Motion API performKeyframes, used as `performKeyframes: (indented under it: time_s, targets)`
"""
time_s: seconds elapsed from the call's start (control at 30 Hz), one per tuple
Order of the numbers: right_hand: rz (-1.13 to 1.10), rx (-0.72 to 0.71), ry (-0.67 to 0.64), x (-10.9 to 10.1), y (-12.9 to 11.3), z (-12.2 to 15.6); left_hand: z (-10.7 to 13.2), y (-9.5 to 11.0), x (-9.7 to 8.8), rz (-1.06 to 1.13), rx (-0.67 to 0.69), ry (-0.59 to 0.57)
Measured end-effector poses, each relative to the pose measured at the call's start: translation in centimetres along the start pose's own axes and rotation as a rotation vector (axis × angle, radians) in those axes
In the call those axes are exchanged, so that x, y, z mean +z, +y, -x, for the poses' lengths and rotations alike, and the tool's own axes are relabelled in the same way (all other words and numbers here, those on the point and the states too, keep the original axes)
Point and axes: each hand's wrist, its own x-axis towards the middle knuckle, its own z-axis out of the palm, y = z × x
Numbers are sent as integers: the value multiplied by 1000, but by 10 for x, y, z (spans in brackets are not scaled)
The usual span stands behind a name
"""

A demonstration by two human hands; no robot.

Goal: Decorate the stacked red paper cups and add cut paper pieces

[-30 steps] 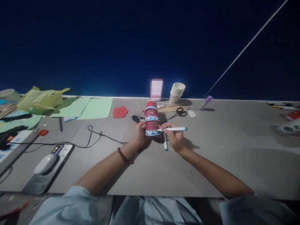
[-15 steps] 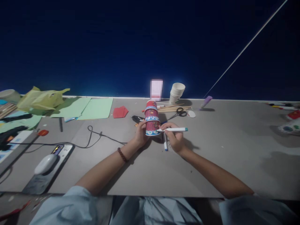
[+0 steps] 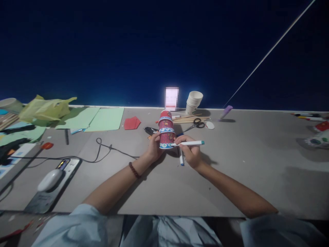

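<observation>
A tower of stacked paper cups, red with blue-and-white patterned rims, leans away from me above the table. My left hand is closed around its lower left side. In my right hand is a white marker with a teal end, pinched between the fingers and lying nearly level. The marker's tip touches or almost touches the blue-and-white band of the lowest cup. Under my right hand lies another white marker with a blue end, partly hidden by the fingers.
Behind the tower are scissors, wooden sticks, a stack of white cups and a lit screen. Red paper, green sheets, a black cable and a phone lie leftward. A purple glue stick stands right.
The marker and my right hand have shifted slightly left, and the tip has moved a little along the lowest band. My left hand and the cup tower look almost unchanged.
</observation>
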Motion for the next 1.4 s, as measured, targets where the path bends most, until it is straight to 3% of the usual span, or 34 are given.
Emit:
performKeyframes:
  time_s: [0.23,0.47,0.6,0.93,1.1,1.4]
  targets:
    - [-118,86,113,1,1,-2,-2,-1,-5,12,-1,-20]
    - [-119,-1,246,-1,1,-5,-4,-2,-7,20,2,-3]
    - [-29,-49,296,-2,-3,-7,-5,-4,-10,-1,32,-78]
    - [63,-14,255,-1,10,-11,-4,-11,-11,-124,108,-196]
    - [51,42,140,0,15,-8,-6,-16,-16,-165,143,-151]
    - [100,77,167,6,22,-6,-7,-20,-18,-271,164,-115]
